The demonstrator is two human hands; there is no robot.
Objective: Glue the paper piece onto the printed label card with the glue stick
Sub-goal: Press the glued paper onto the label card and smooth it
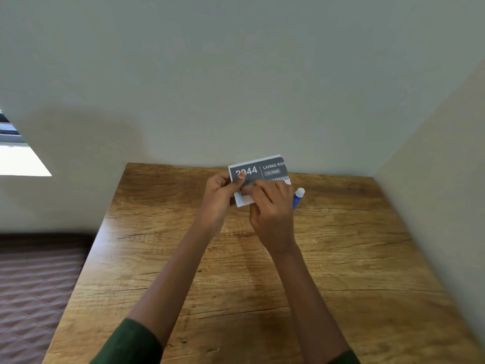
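At upper centre, left hand (219, 195) and right hand (273, 208) pinch the card (273, 166); glue stick (298, 197) lies beside, so only pressing seems left.

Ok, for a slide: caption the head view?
Left hand and right hand hold a printed label card; glue stick nearby.

A wood-grain brown table (262, 298) stands in a corner of plain pale walls (236, 74). A bright window (15, 153) glows at left above quilted brown bedding (34, 285).
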